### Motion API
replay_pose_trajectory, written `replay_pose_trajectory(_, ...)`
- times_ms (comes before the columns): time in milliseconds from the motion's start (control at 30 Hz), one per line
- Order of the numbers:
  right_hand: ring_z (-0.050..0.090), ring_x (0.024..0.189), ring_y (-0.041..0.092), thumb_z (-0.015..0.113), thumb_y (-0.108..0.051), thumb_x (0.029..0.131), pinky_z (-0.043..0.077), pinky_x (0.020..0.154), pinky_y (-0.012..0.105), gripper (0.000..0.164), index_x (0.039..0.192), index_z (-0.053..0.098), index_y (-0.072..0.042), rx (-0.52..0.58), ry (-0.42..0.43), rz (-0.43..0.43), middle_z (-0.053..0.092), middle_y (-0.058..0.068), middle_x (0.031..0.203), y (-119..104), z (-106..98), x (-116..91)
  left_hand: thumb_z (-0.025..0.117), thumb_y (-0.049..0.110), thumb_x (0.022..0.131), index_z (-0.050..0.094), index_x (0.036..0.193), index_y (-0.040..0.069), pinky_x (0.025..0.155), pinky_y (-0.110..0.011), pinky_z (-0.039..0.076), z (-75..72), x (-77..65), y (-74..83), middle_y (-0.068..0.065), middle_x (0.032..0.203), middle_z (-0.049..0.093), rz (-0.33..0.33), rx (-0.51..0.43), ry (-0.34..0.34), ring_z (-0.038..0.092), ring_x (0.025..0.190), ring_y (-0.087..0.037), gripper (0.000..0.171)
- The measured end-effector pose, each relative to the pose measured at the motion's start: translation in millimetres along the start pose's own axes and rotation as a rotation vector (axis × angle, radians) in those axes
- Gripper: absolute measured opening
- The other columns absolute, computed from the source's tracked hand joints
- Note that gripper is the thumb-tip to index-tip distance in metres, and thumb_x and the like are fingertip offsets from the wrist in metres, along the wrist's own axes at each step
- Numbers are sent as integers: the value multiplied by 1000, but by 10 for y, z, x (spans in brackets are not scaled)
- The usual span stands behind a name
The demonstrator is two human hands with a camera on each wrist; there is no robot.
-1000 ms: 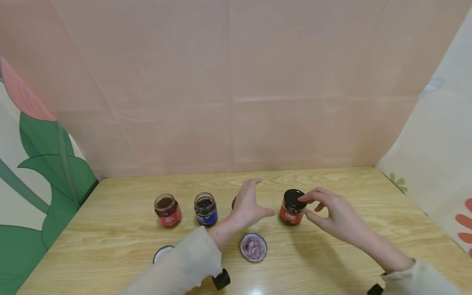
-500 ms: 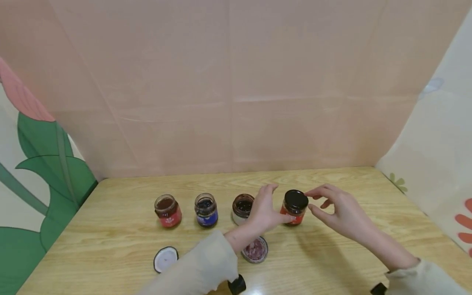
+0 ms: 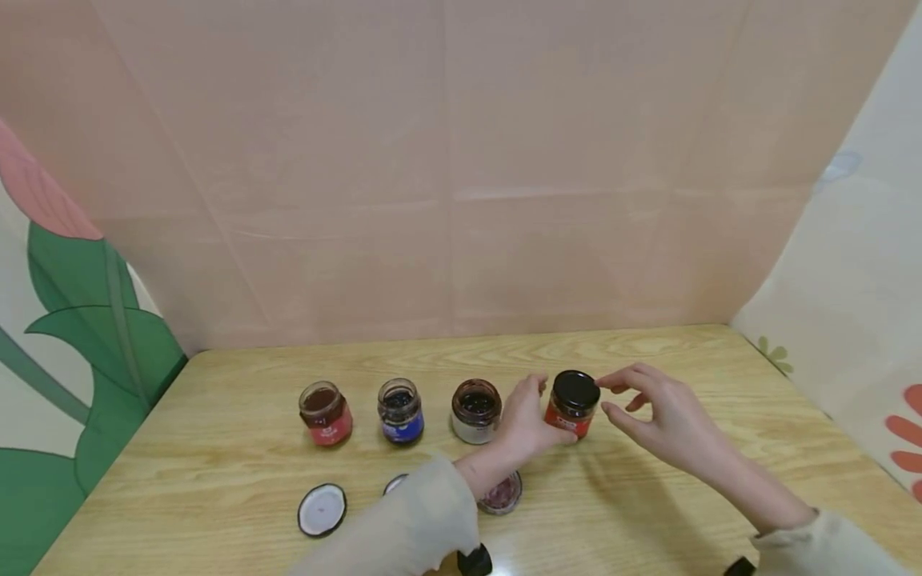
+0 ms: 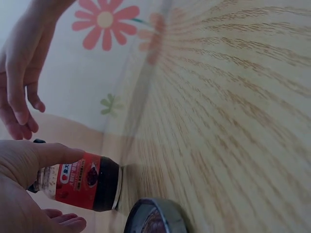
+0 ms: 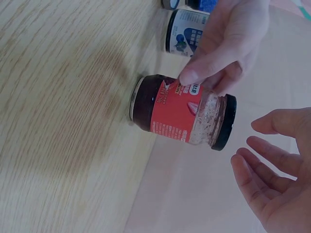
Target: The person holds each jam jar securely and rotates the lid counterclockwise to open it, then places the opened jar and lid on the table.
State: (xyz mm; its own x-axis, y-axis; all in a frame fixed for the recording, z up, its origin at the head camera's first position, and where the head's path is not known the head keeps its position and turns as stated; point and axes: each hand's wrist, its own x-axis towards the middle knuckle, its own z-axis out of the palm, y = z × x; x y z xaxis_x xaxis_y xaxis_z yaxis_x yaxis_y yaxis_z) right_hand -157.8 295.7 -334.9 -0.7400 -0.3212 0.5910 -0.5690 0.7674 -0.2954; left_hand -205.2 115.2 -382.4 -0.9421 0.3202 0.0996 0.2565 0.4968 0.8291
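A red-labelled jam jar [image 3: 566, 418] with a black lid [image 3: 577, 389] stands at the right of a row of jars. My left hand [image 3: 523, 426] holds it from the left, thumb across the label and the other fingers behind. In the right wrist view the left thumb [image 5: 191, 75] lies on the label of the same jar. My right hand [image 3: 664, 416] is beside the lid with its fingers loosely bent. A gap shows between those fingers and the lid [image 5: 225, 122] in the right wrist view.
Three lidless jars stand to the left: a pink-labelled jar [image 3: 331, 430], a blue-labelled jar [image 3: 402, 428] and a white-labelled jar [image 3: 471, 430]. Upturned lids lie in front, a white-lined lid [image 3: 322, 510] and a jam-smeared lid [image 3: 502, 494]; the left sleeve partly covers another lid [image 3: 394, 483].
My left hand has moved right from the white-labelled jar to the red-labelled one and taken hold of it. The right hand has drawn slightly back from the lid's edge.
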Motion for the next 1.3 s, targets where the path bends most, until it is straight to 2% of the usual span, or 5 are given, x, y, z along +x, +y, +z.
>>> replay_pose_trajectory(300, 61, 73, 6, 77, 1, 72, 53, 57, 22, 29, 99, 70, -7, 9, -4, 20, 67, 3, 96, 2, 11, -28, 89, 11, 63, 55, 120, 6, 92, -30, 48, 114, 21, -30, -5, 111, 63, 35, -60, 28, 60, 105, -20, 66)
replay_pose_trajectory(467, 60, 78, 4, 78, 2, 71, 52, 57, 21, 30, 99, 70, -5, 8, 7, 12, 68, 4, 95, 15, 29, -45, 88, 12, 65, 56, 115, 7, 90, -28, 49, 180, -4, -65, -3, 107, 63, 52, -41, 41, 61, 101, -17, 60)
replay_pose_trajectory(667, 63, 81, 12, 78, 3, 70, 52, 57, 20, 33, 101, 68, -2, 7, 20, 12, 68, 5, 96, 23, 36, -54, 86, 8, 66, 56, 113, 6, 89, -27, 49, 232, 22, -85, -4, 105, 63, 54, -16, 46, 62, 101, -18, 55)
replay_pose_trajectory(900, 63, 81, 15, 77, 3, 71, 52, 57, 21, 37, 106, 67, 0, 18, 15, 16, 68, 7, 96, 22, 46, -58, 86, 5, 64, 57, 106, 7, 87, -27, 50, 250, 36, -79, -4, 99, 64, 33, -1, 47, 62, 96, -18, 51)
replay_pose_trajectory(1300, 61, 80, 9, 80, -7, 73, 52, 59, 22, 42, 111, 65, 2, 13, -18, 79, 68, 7, 96, 11, 74, -89, 88, 1, 60, 49, 100, 11, 88, -29, 49, 234, 25, -34, -6, 99, 66, -44, -96, 24, 63, 97, -18, 56)
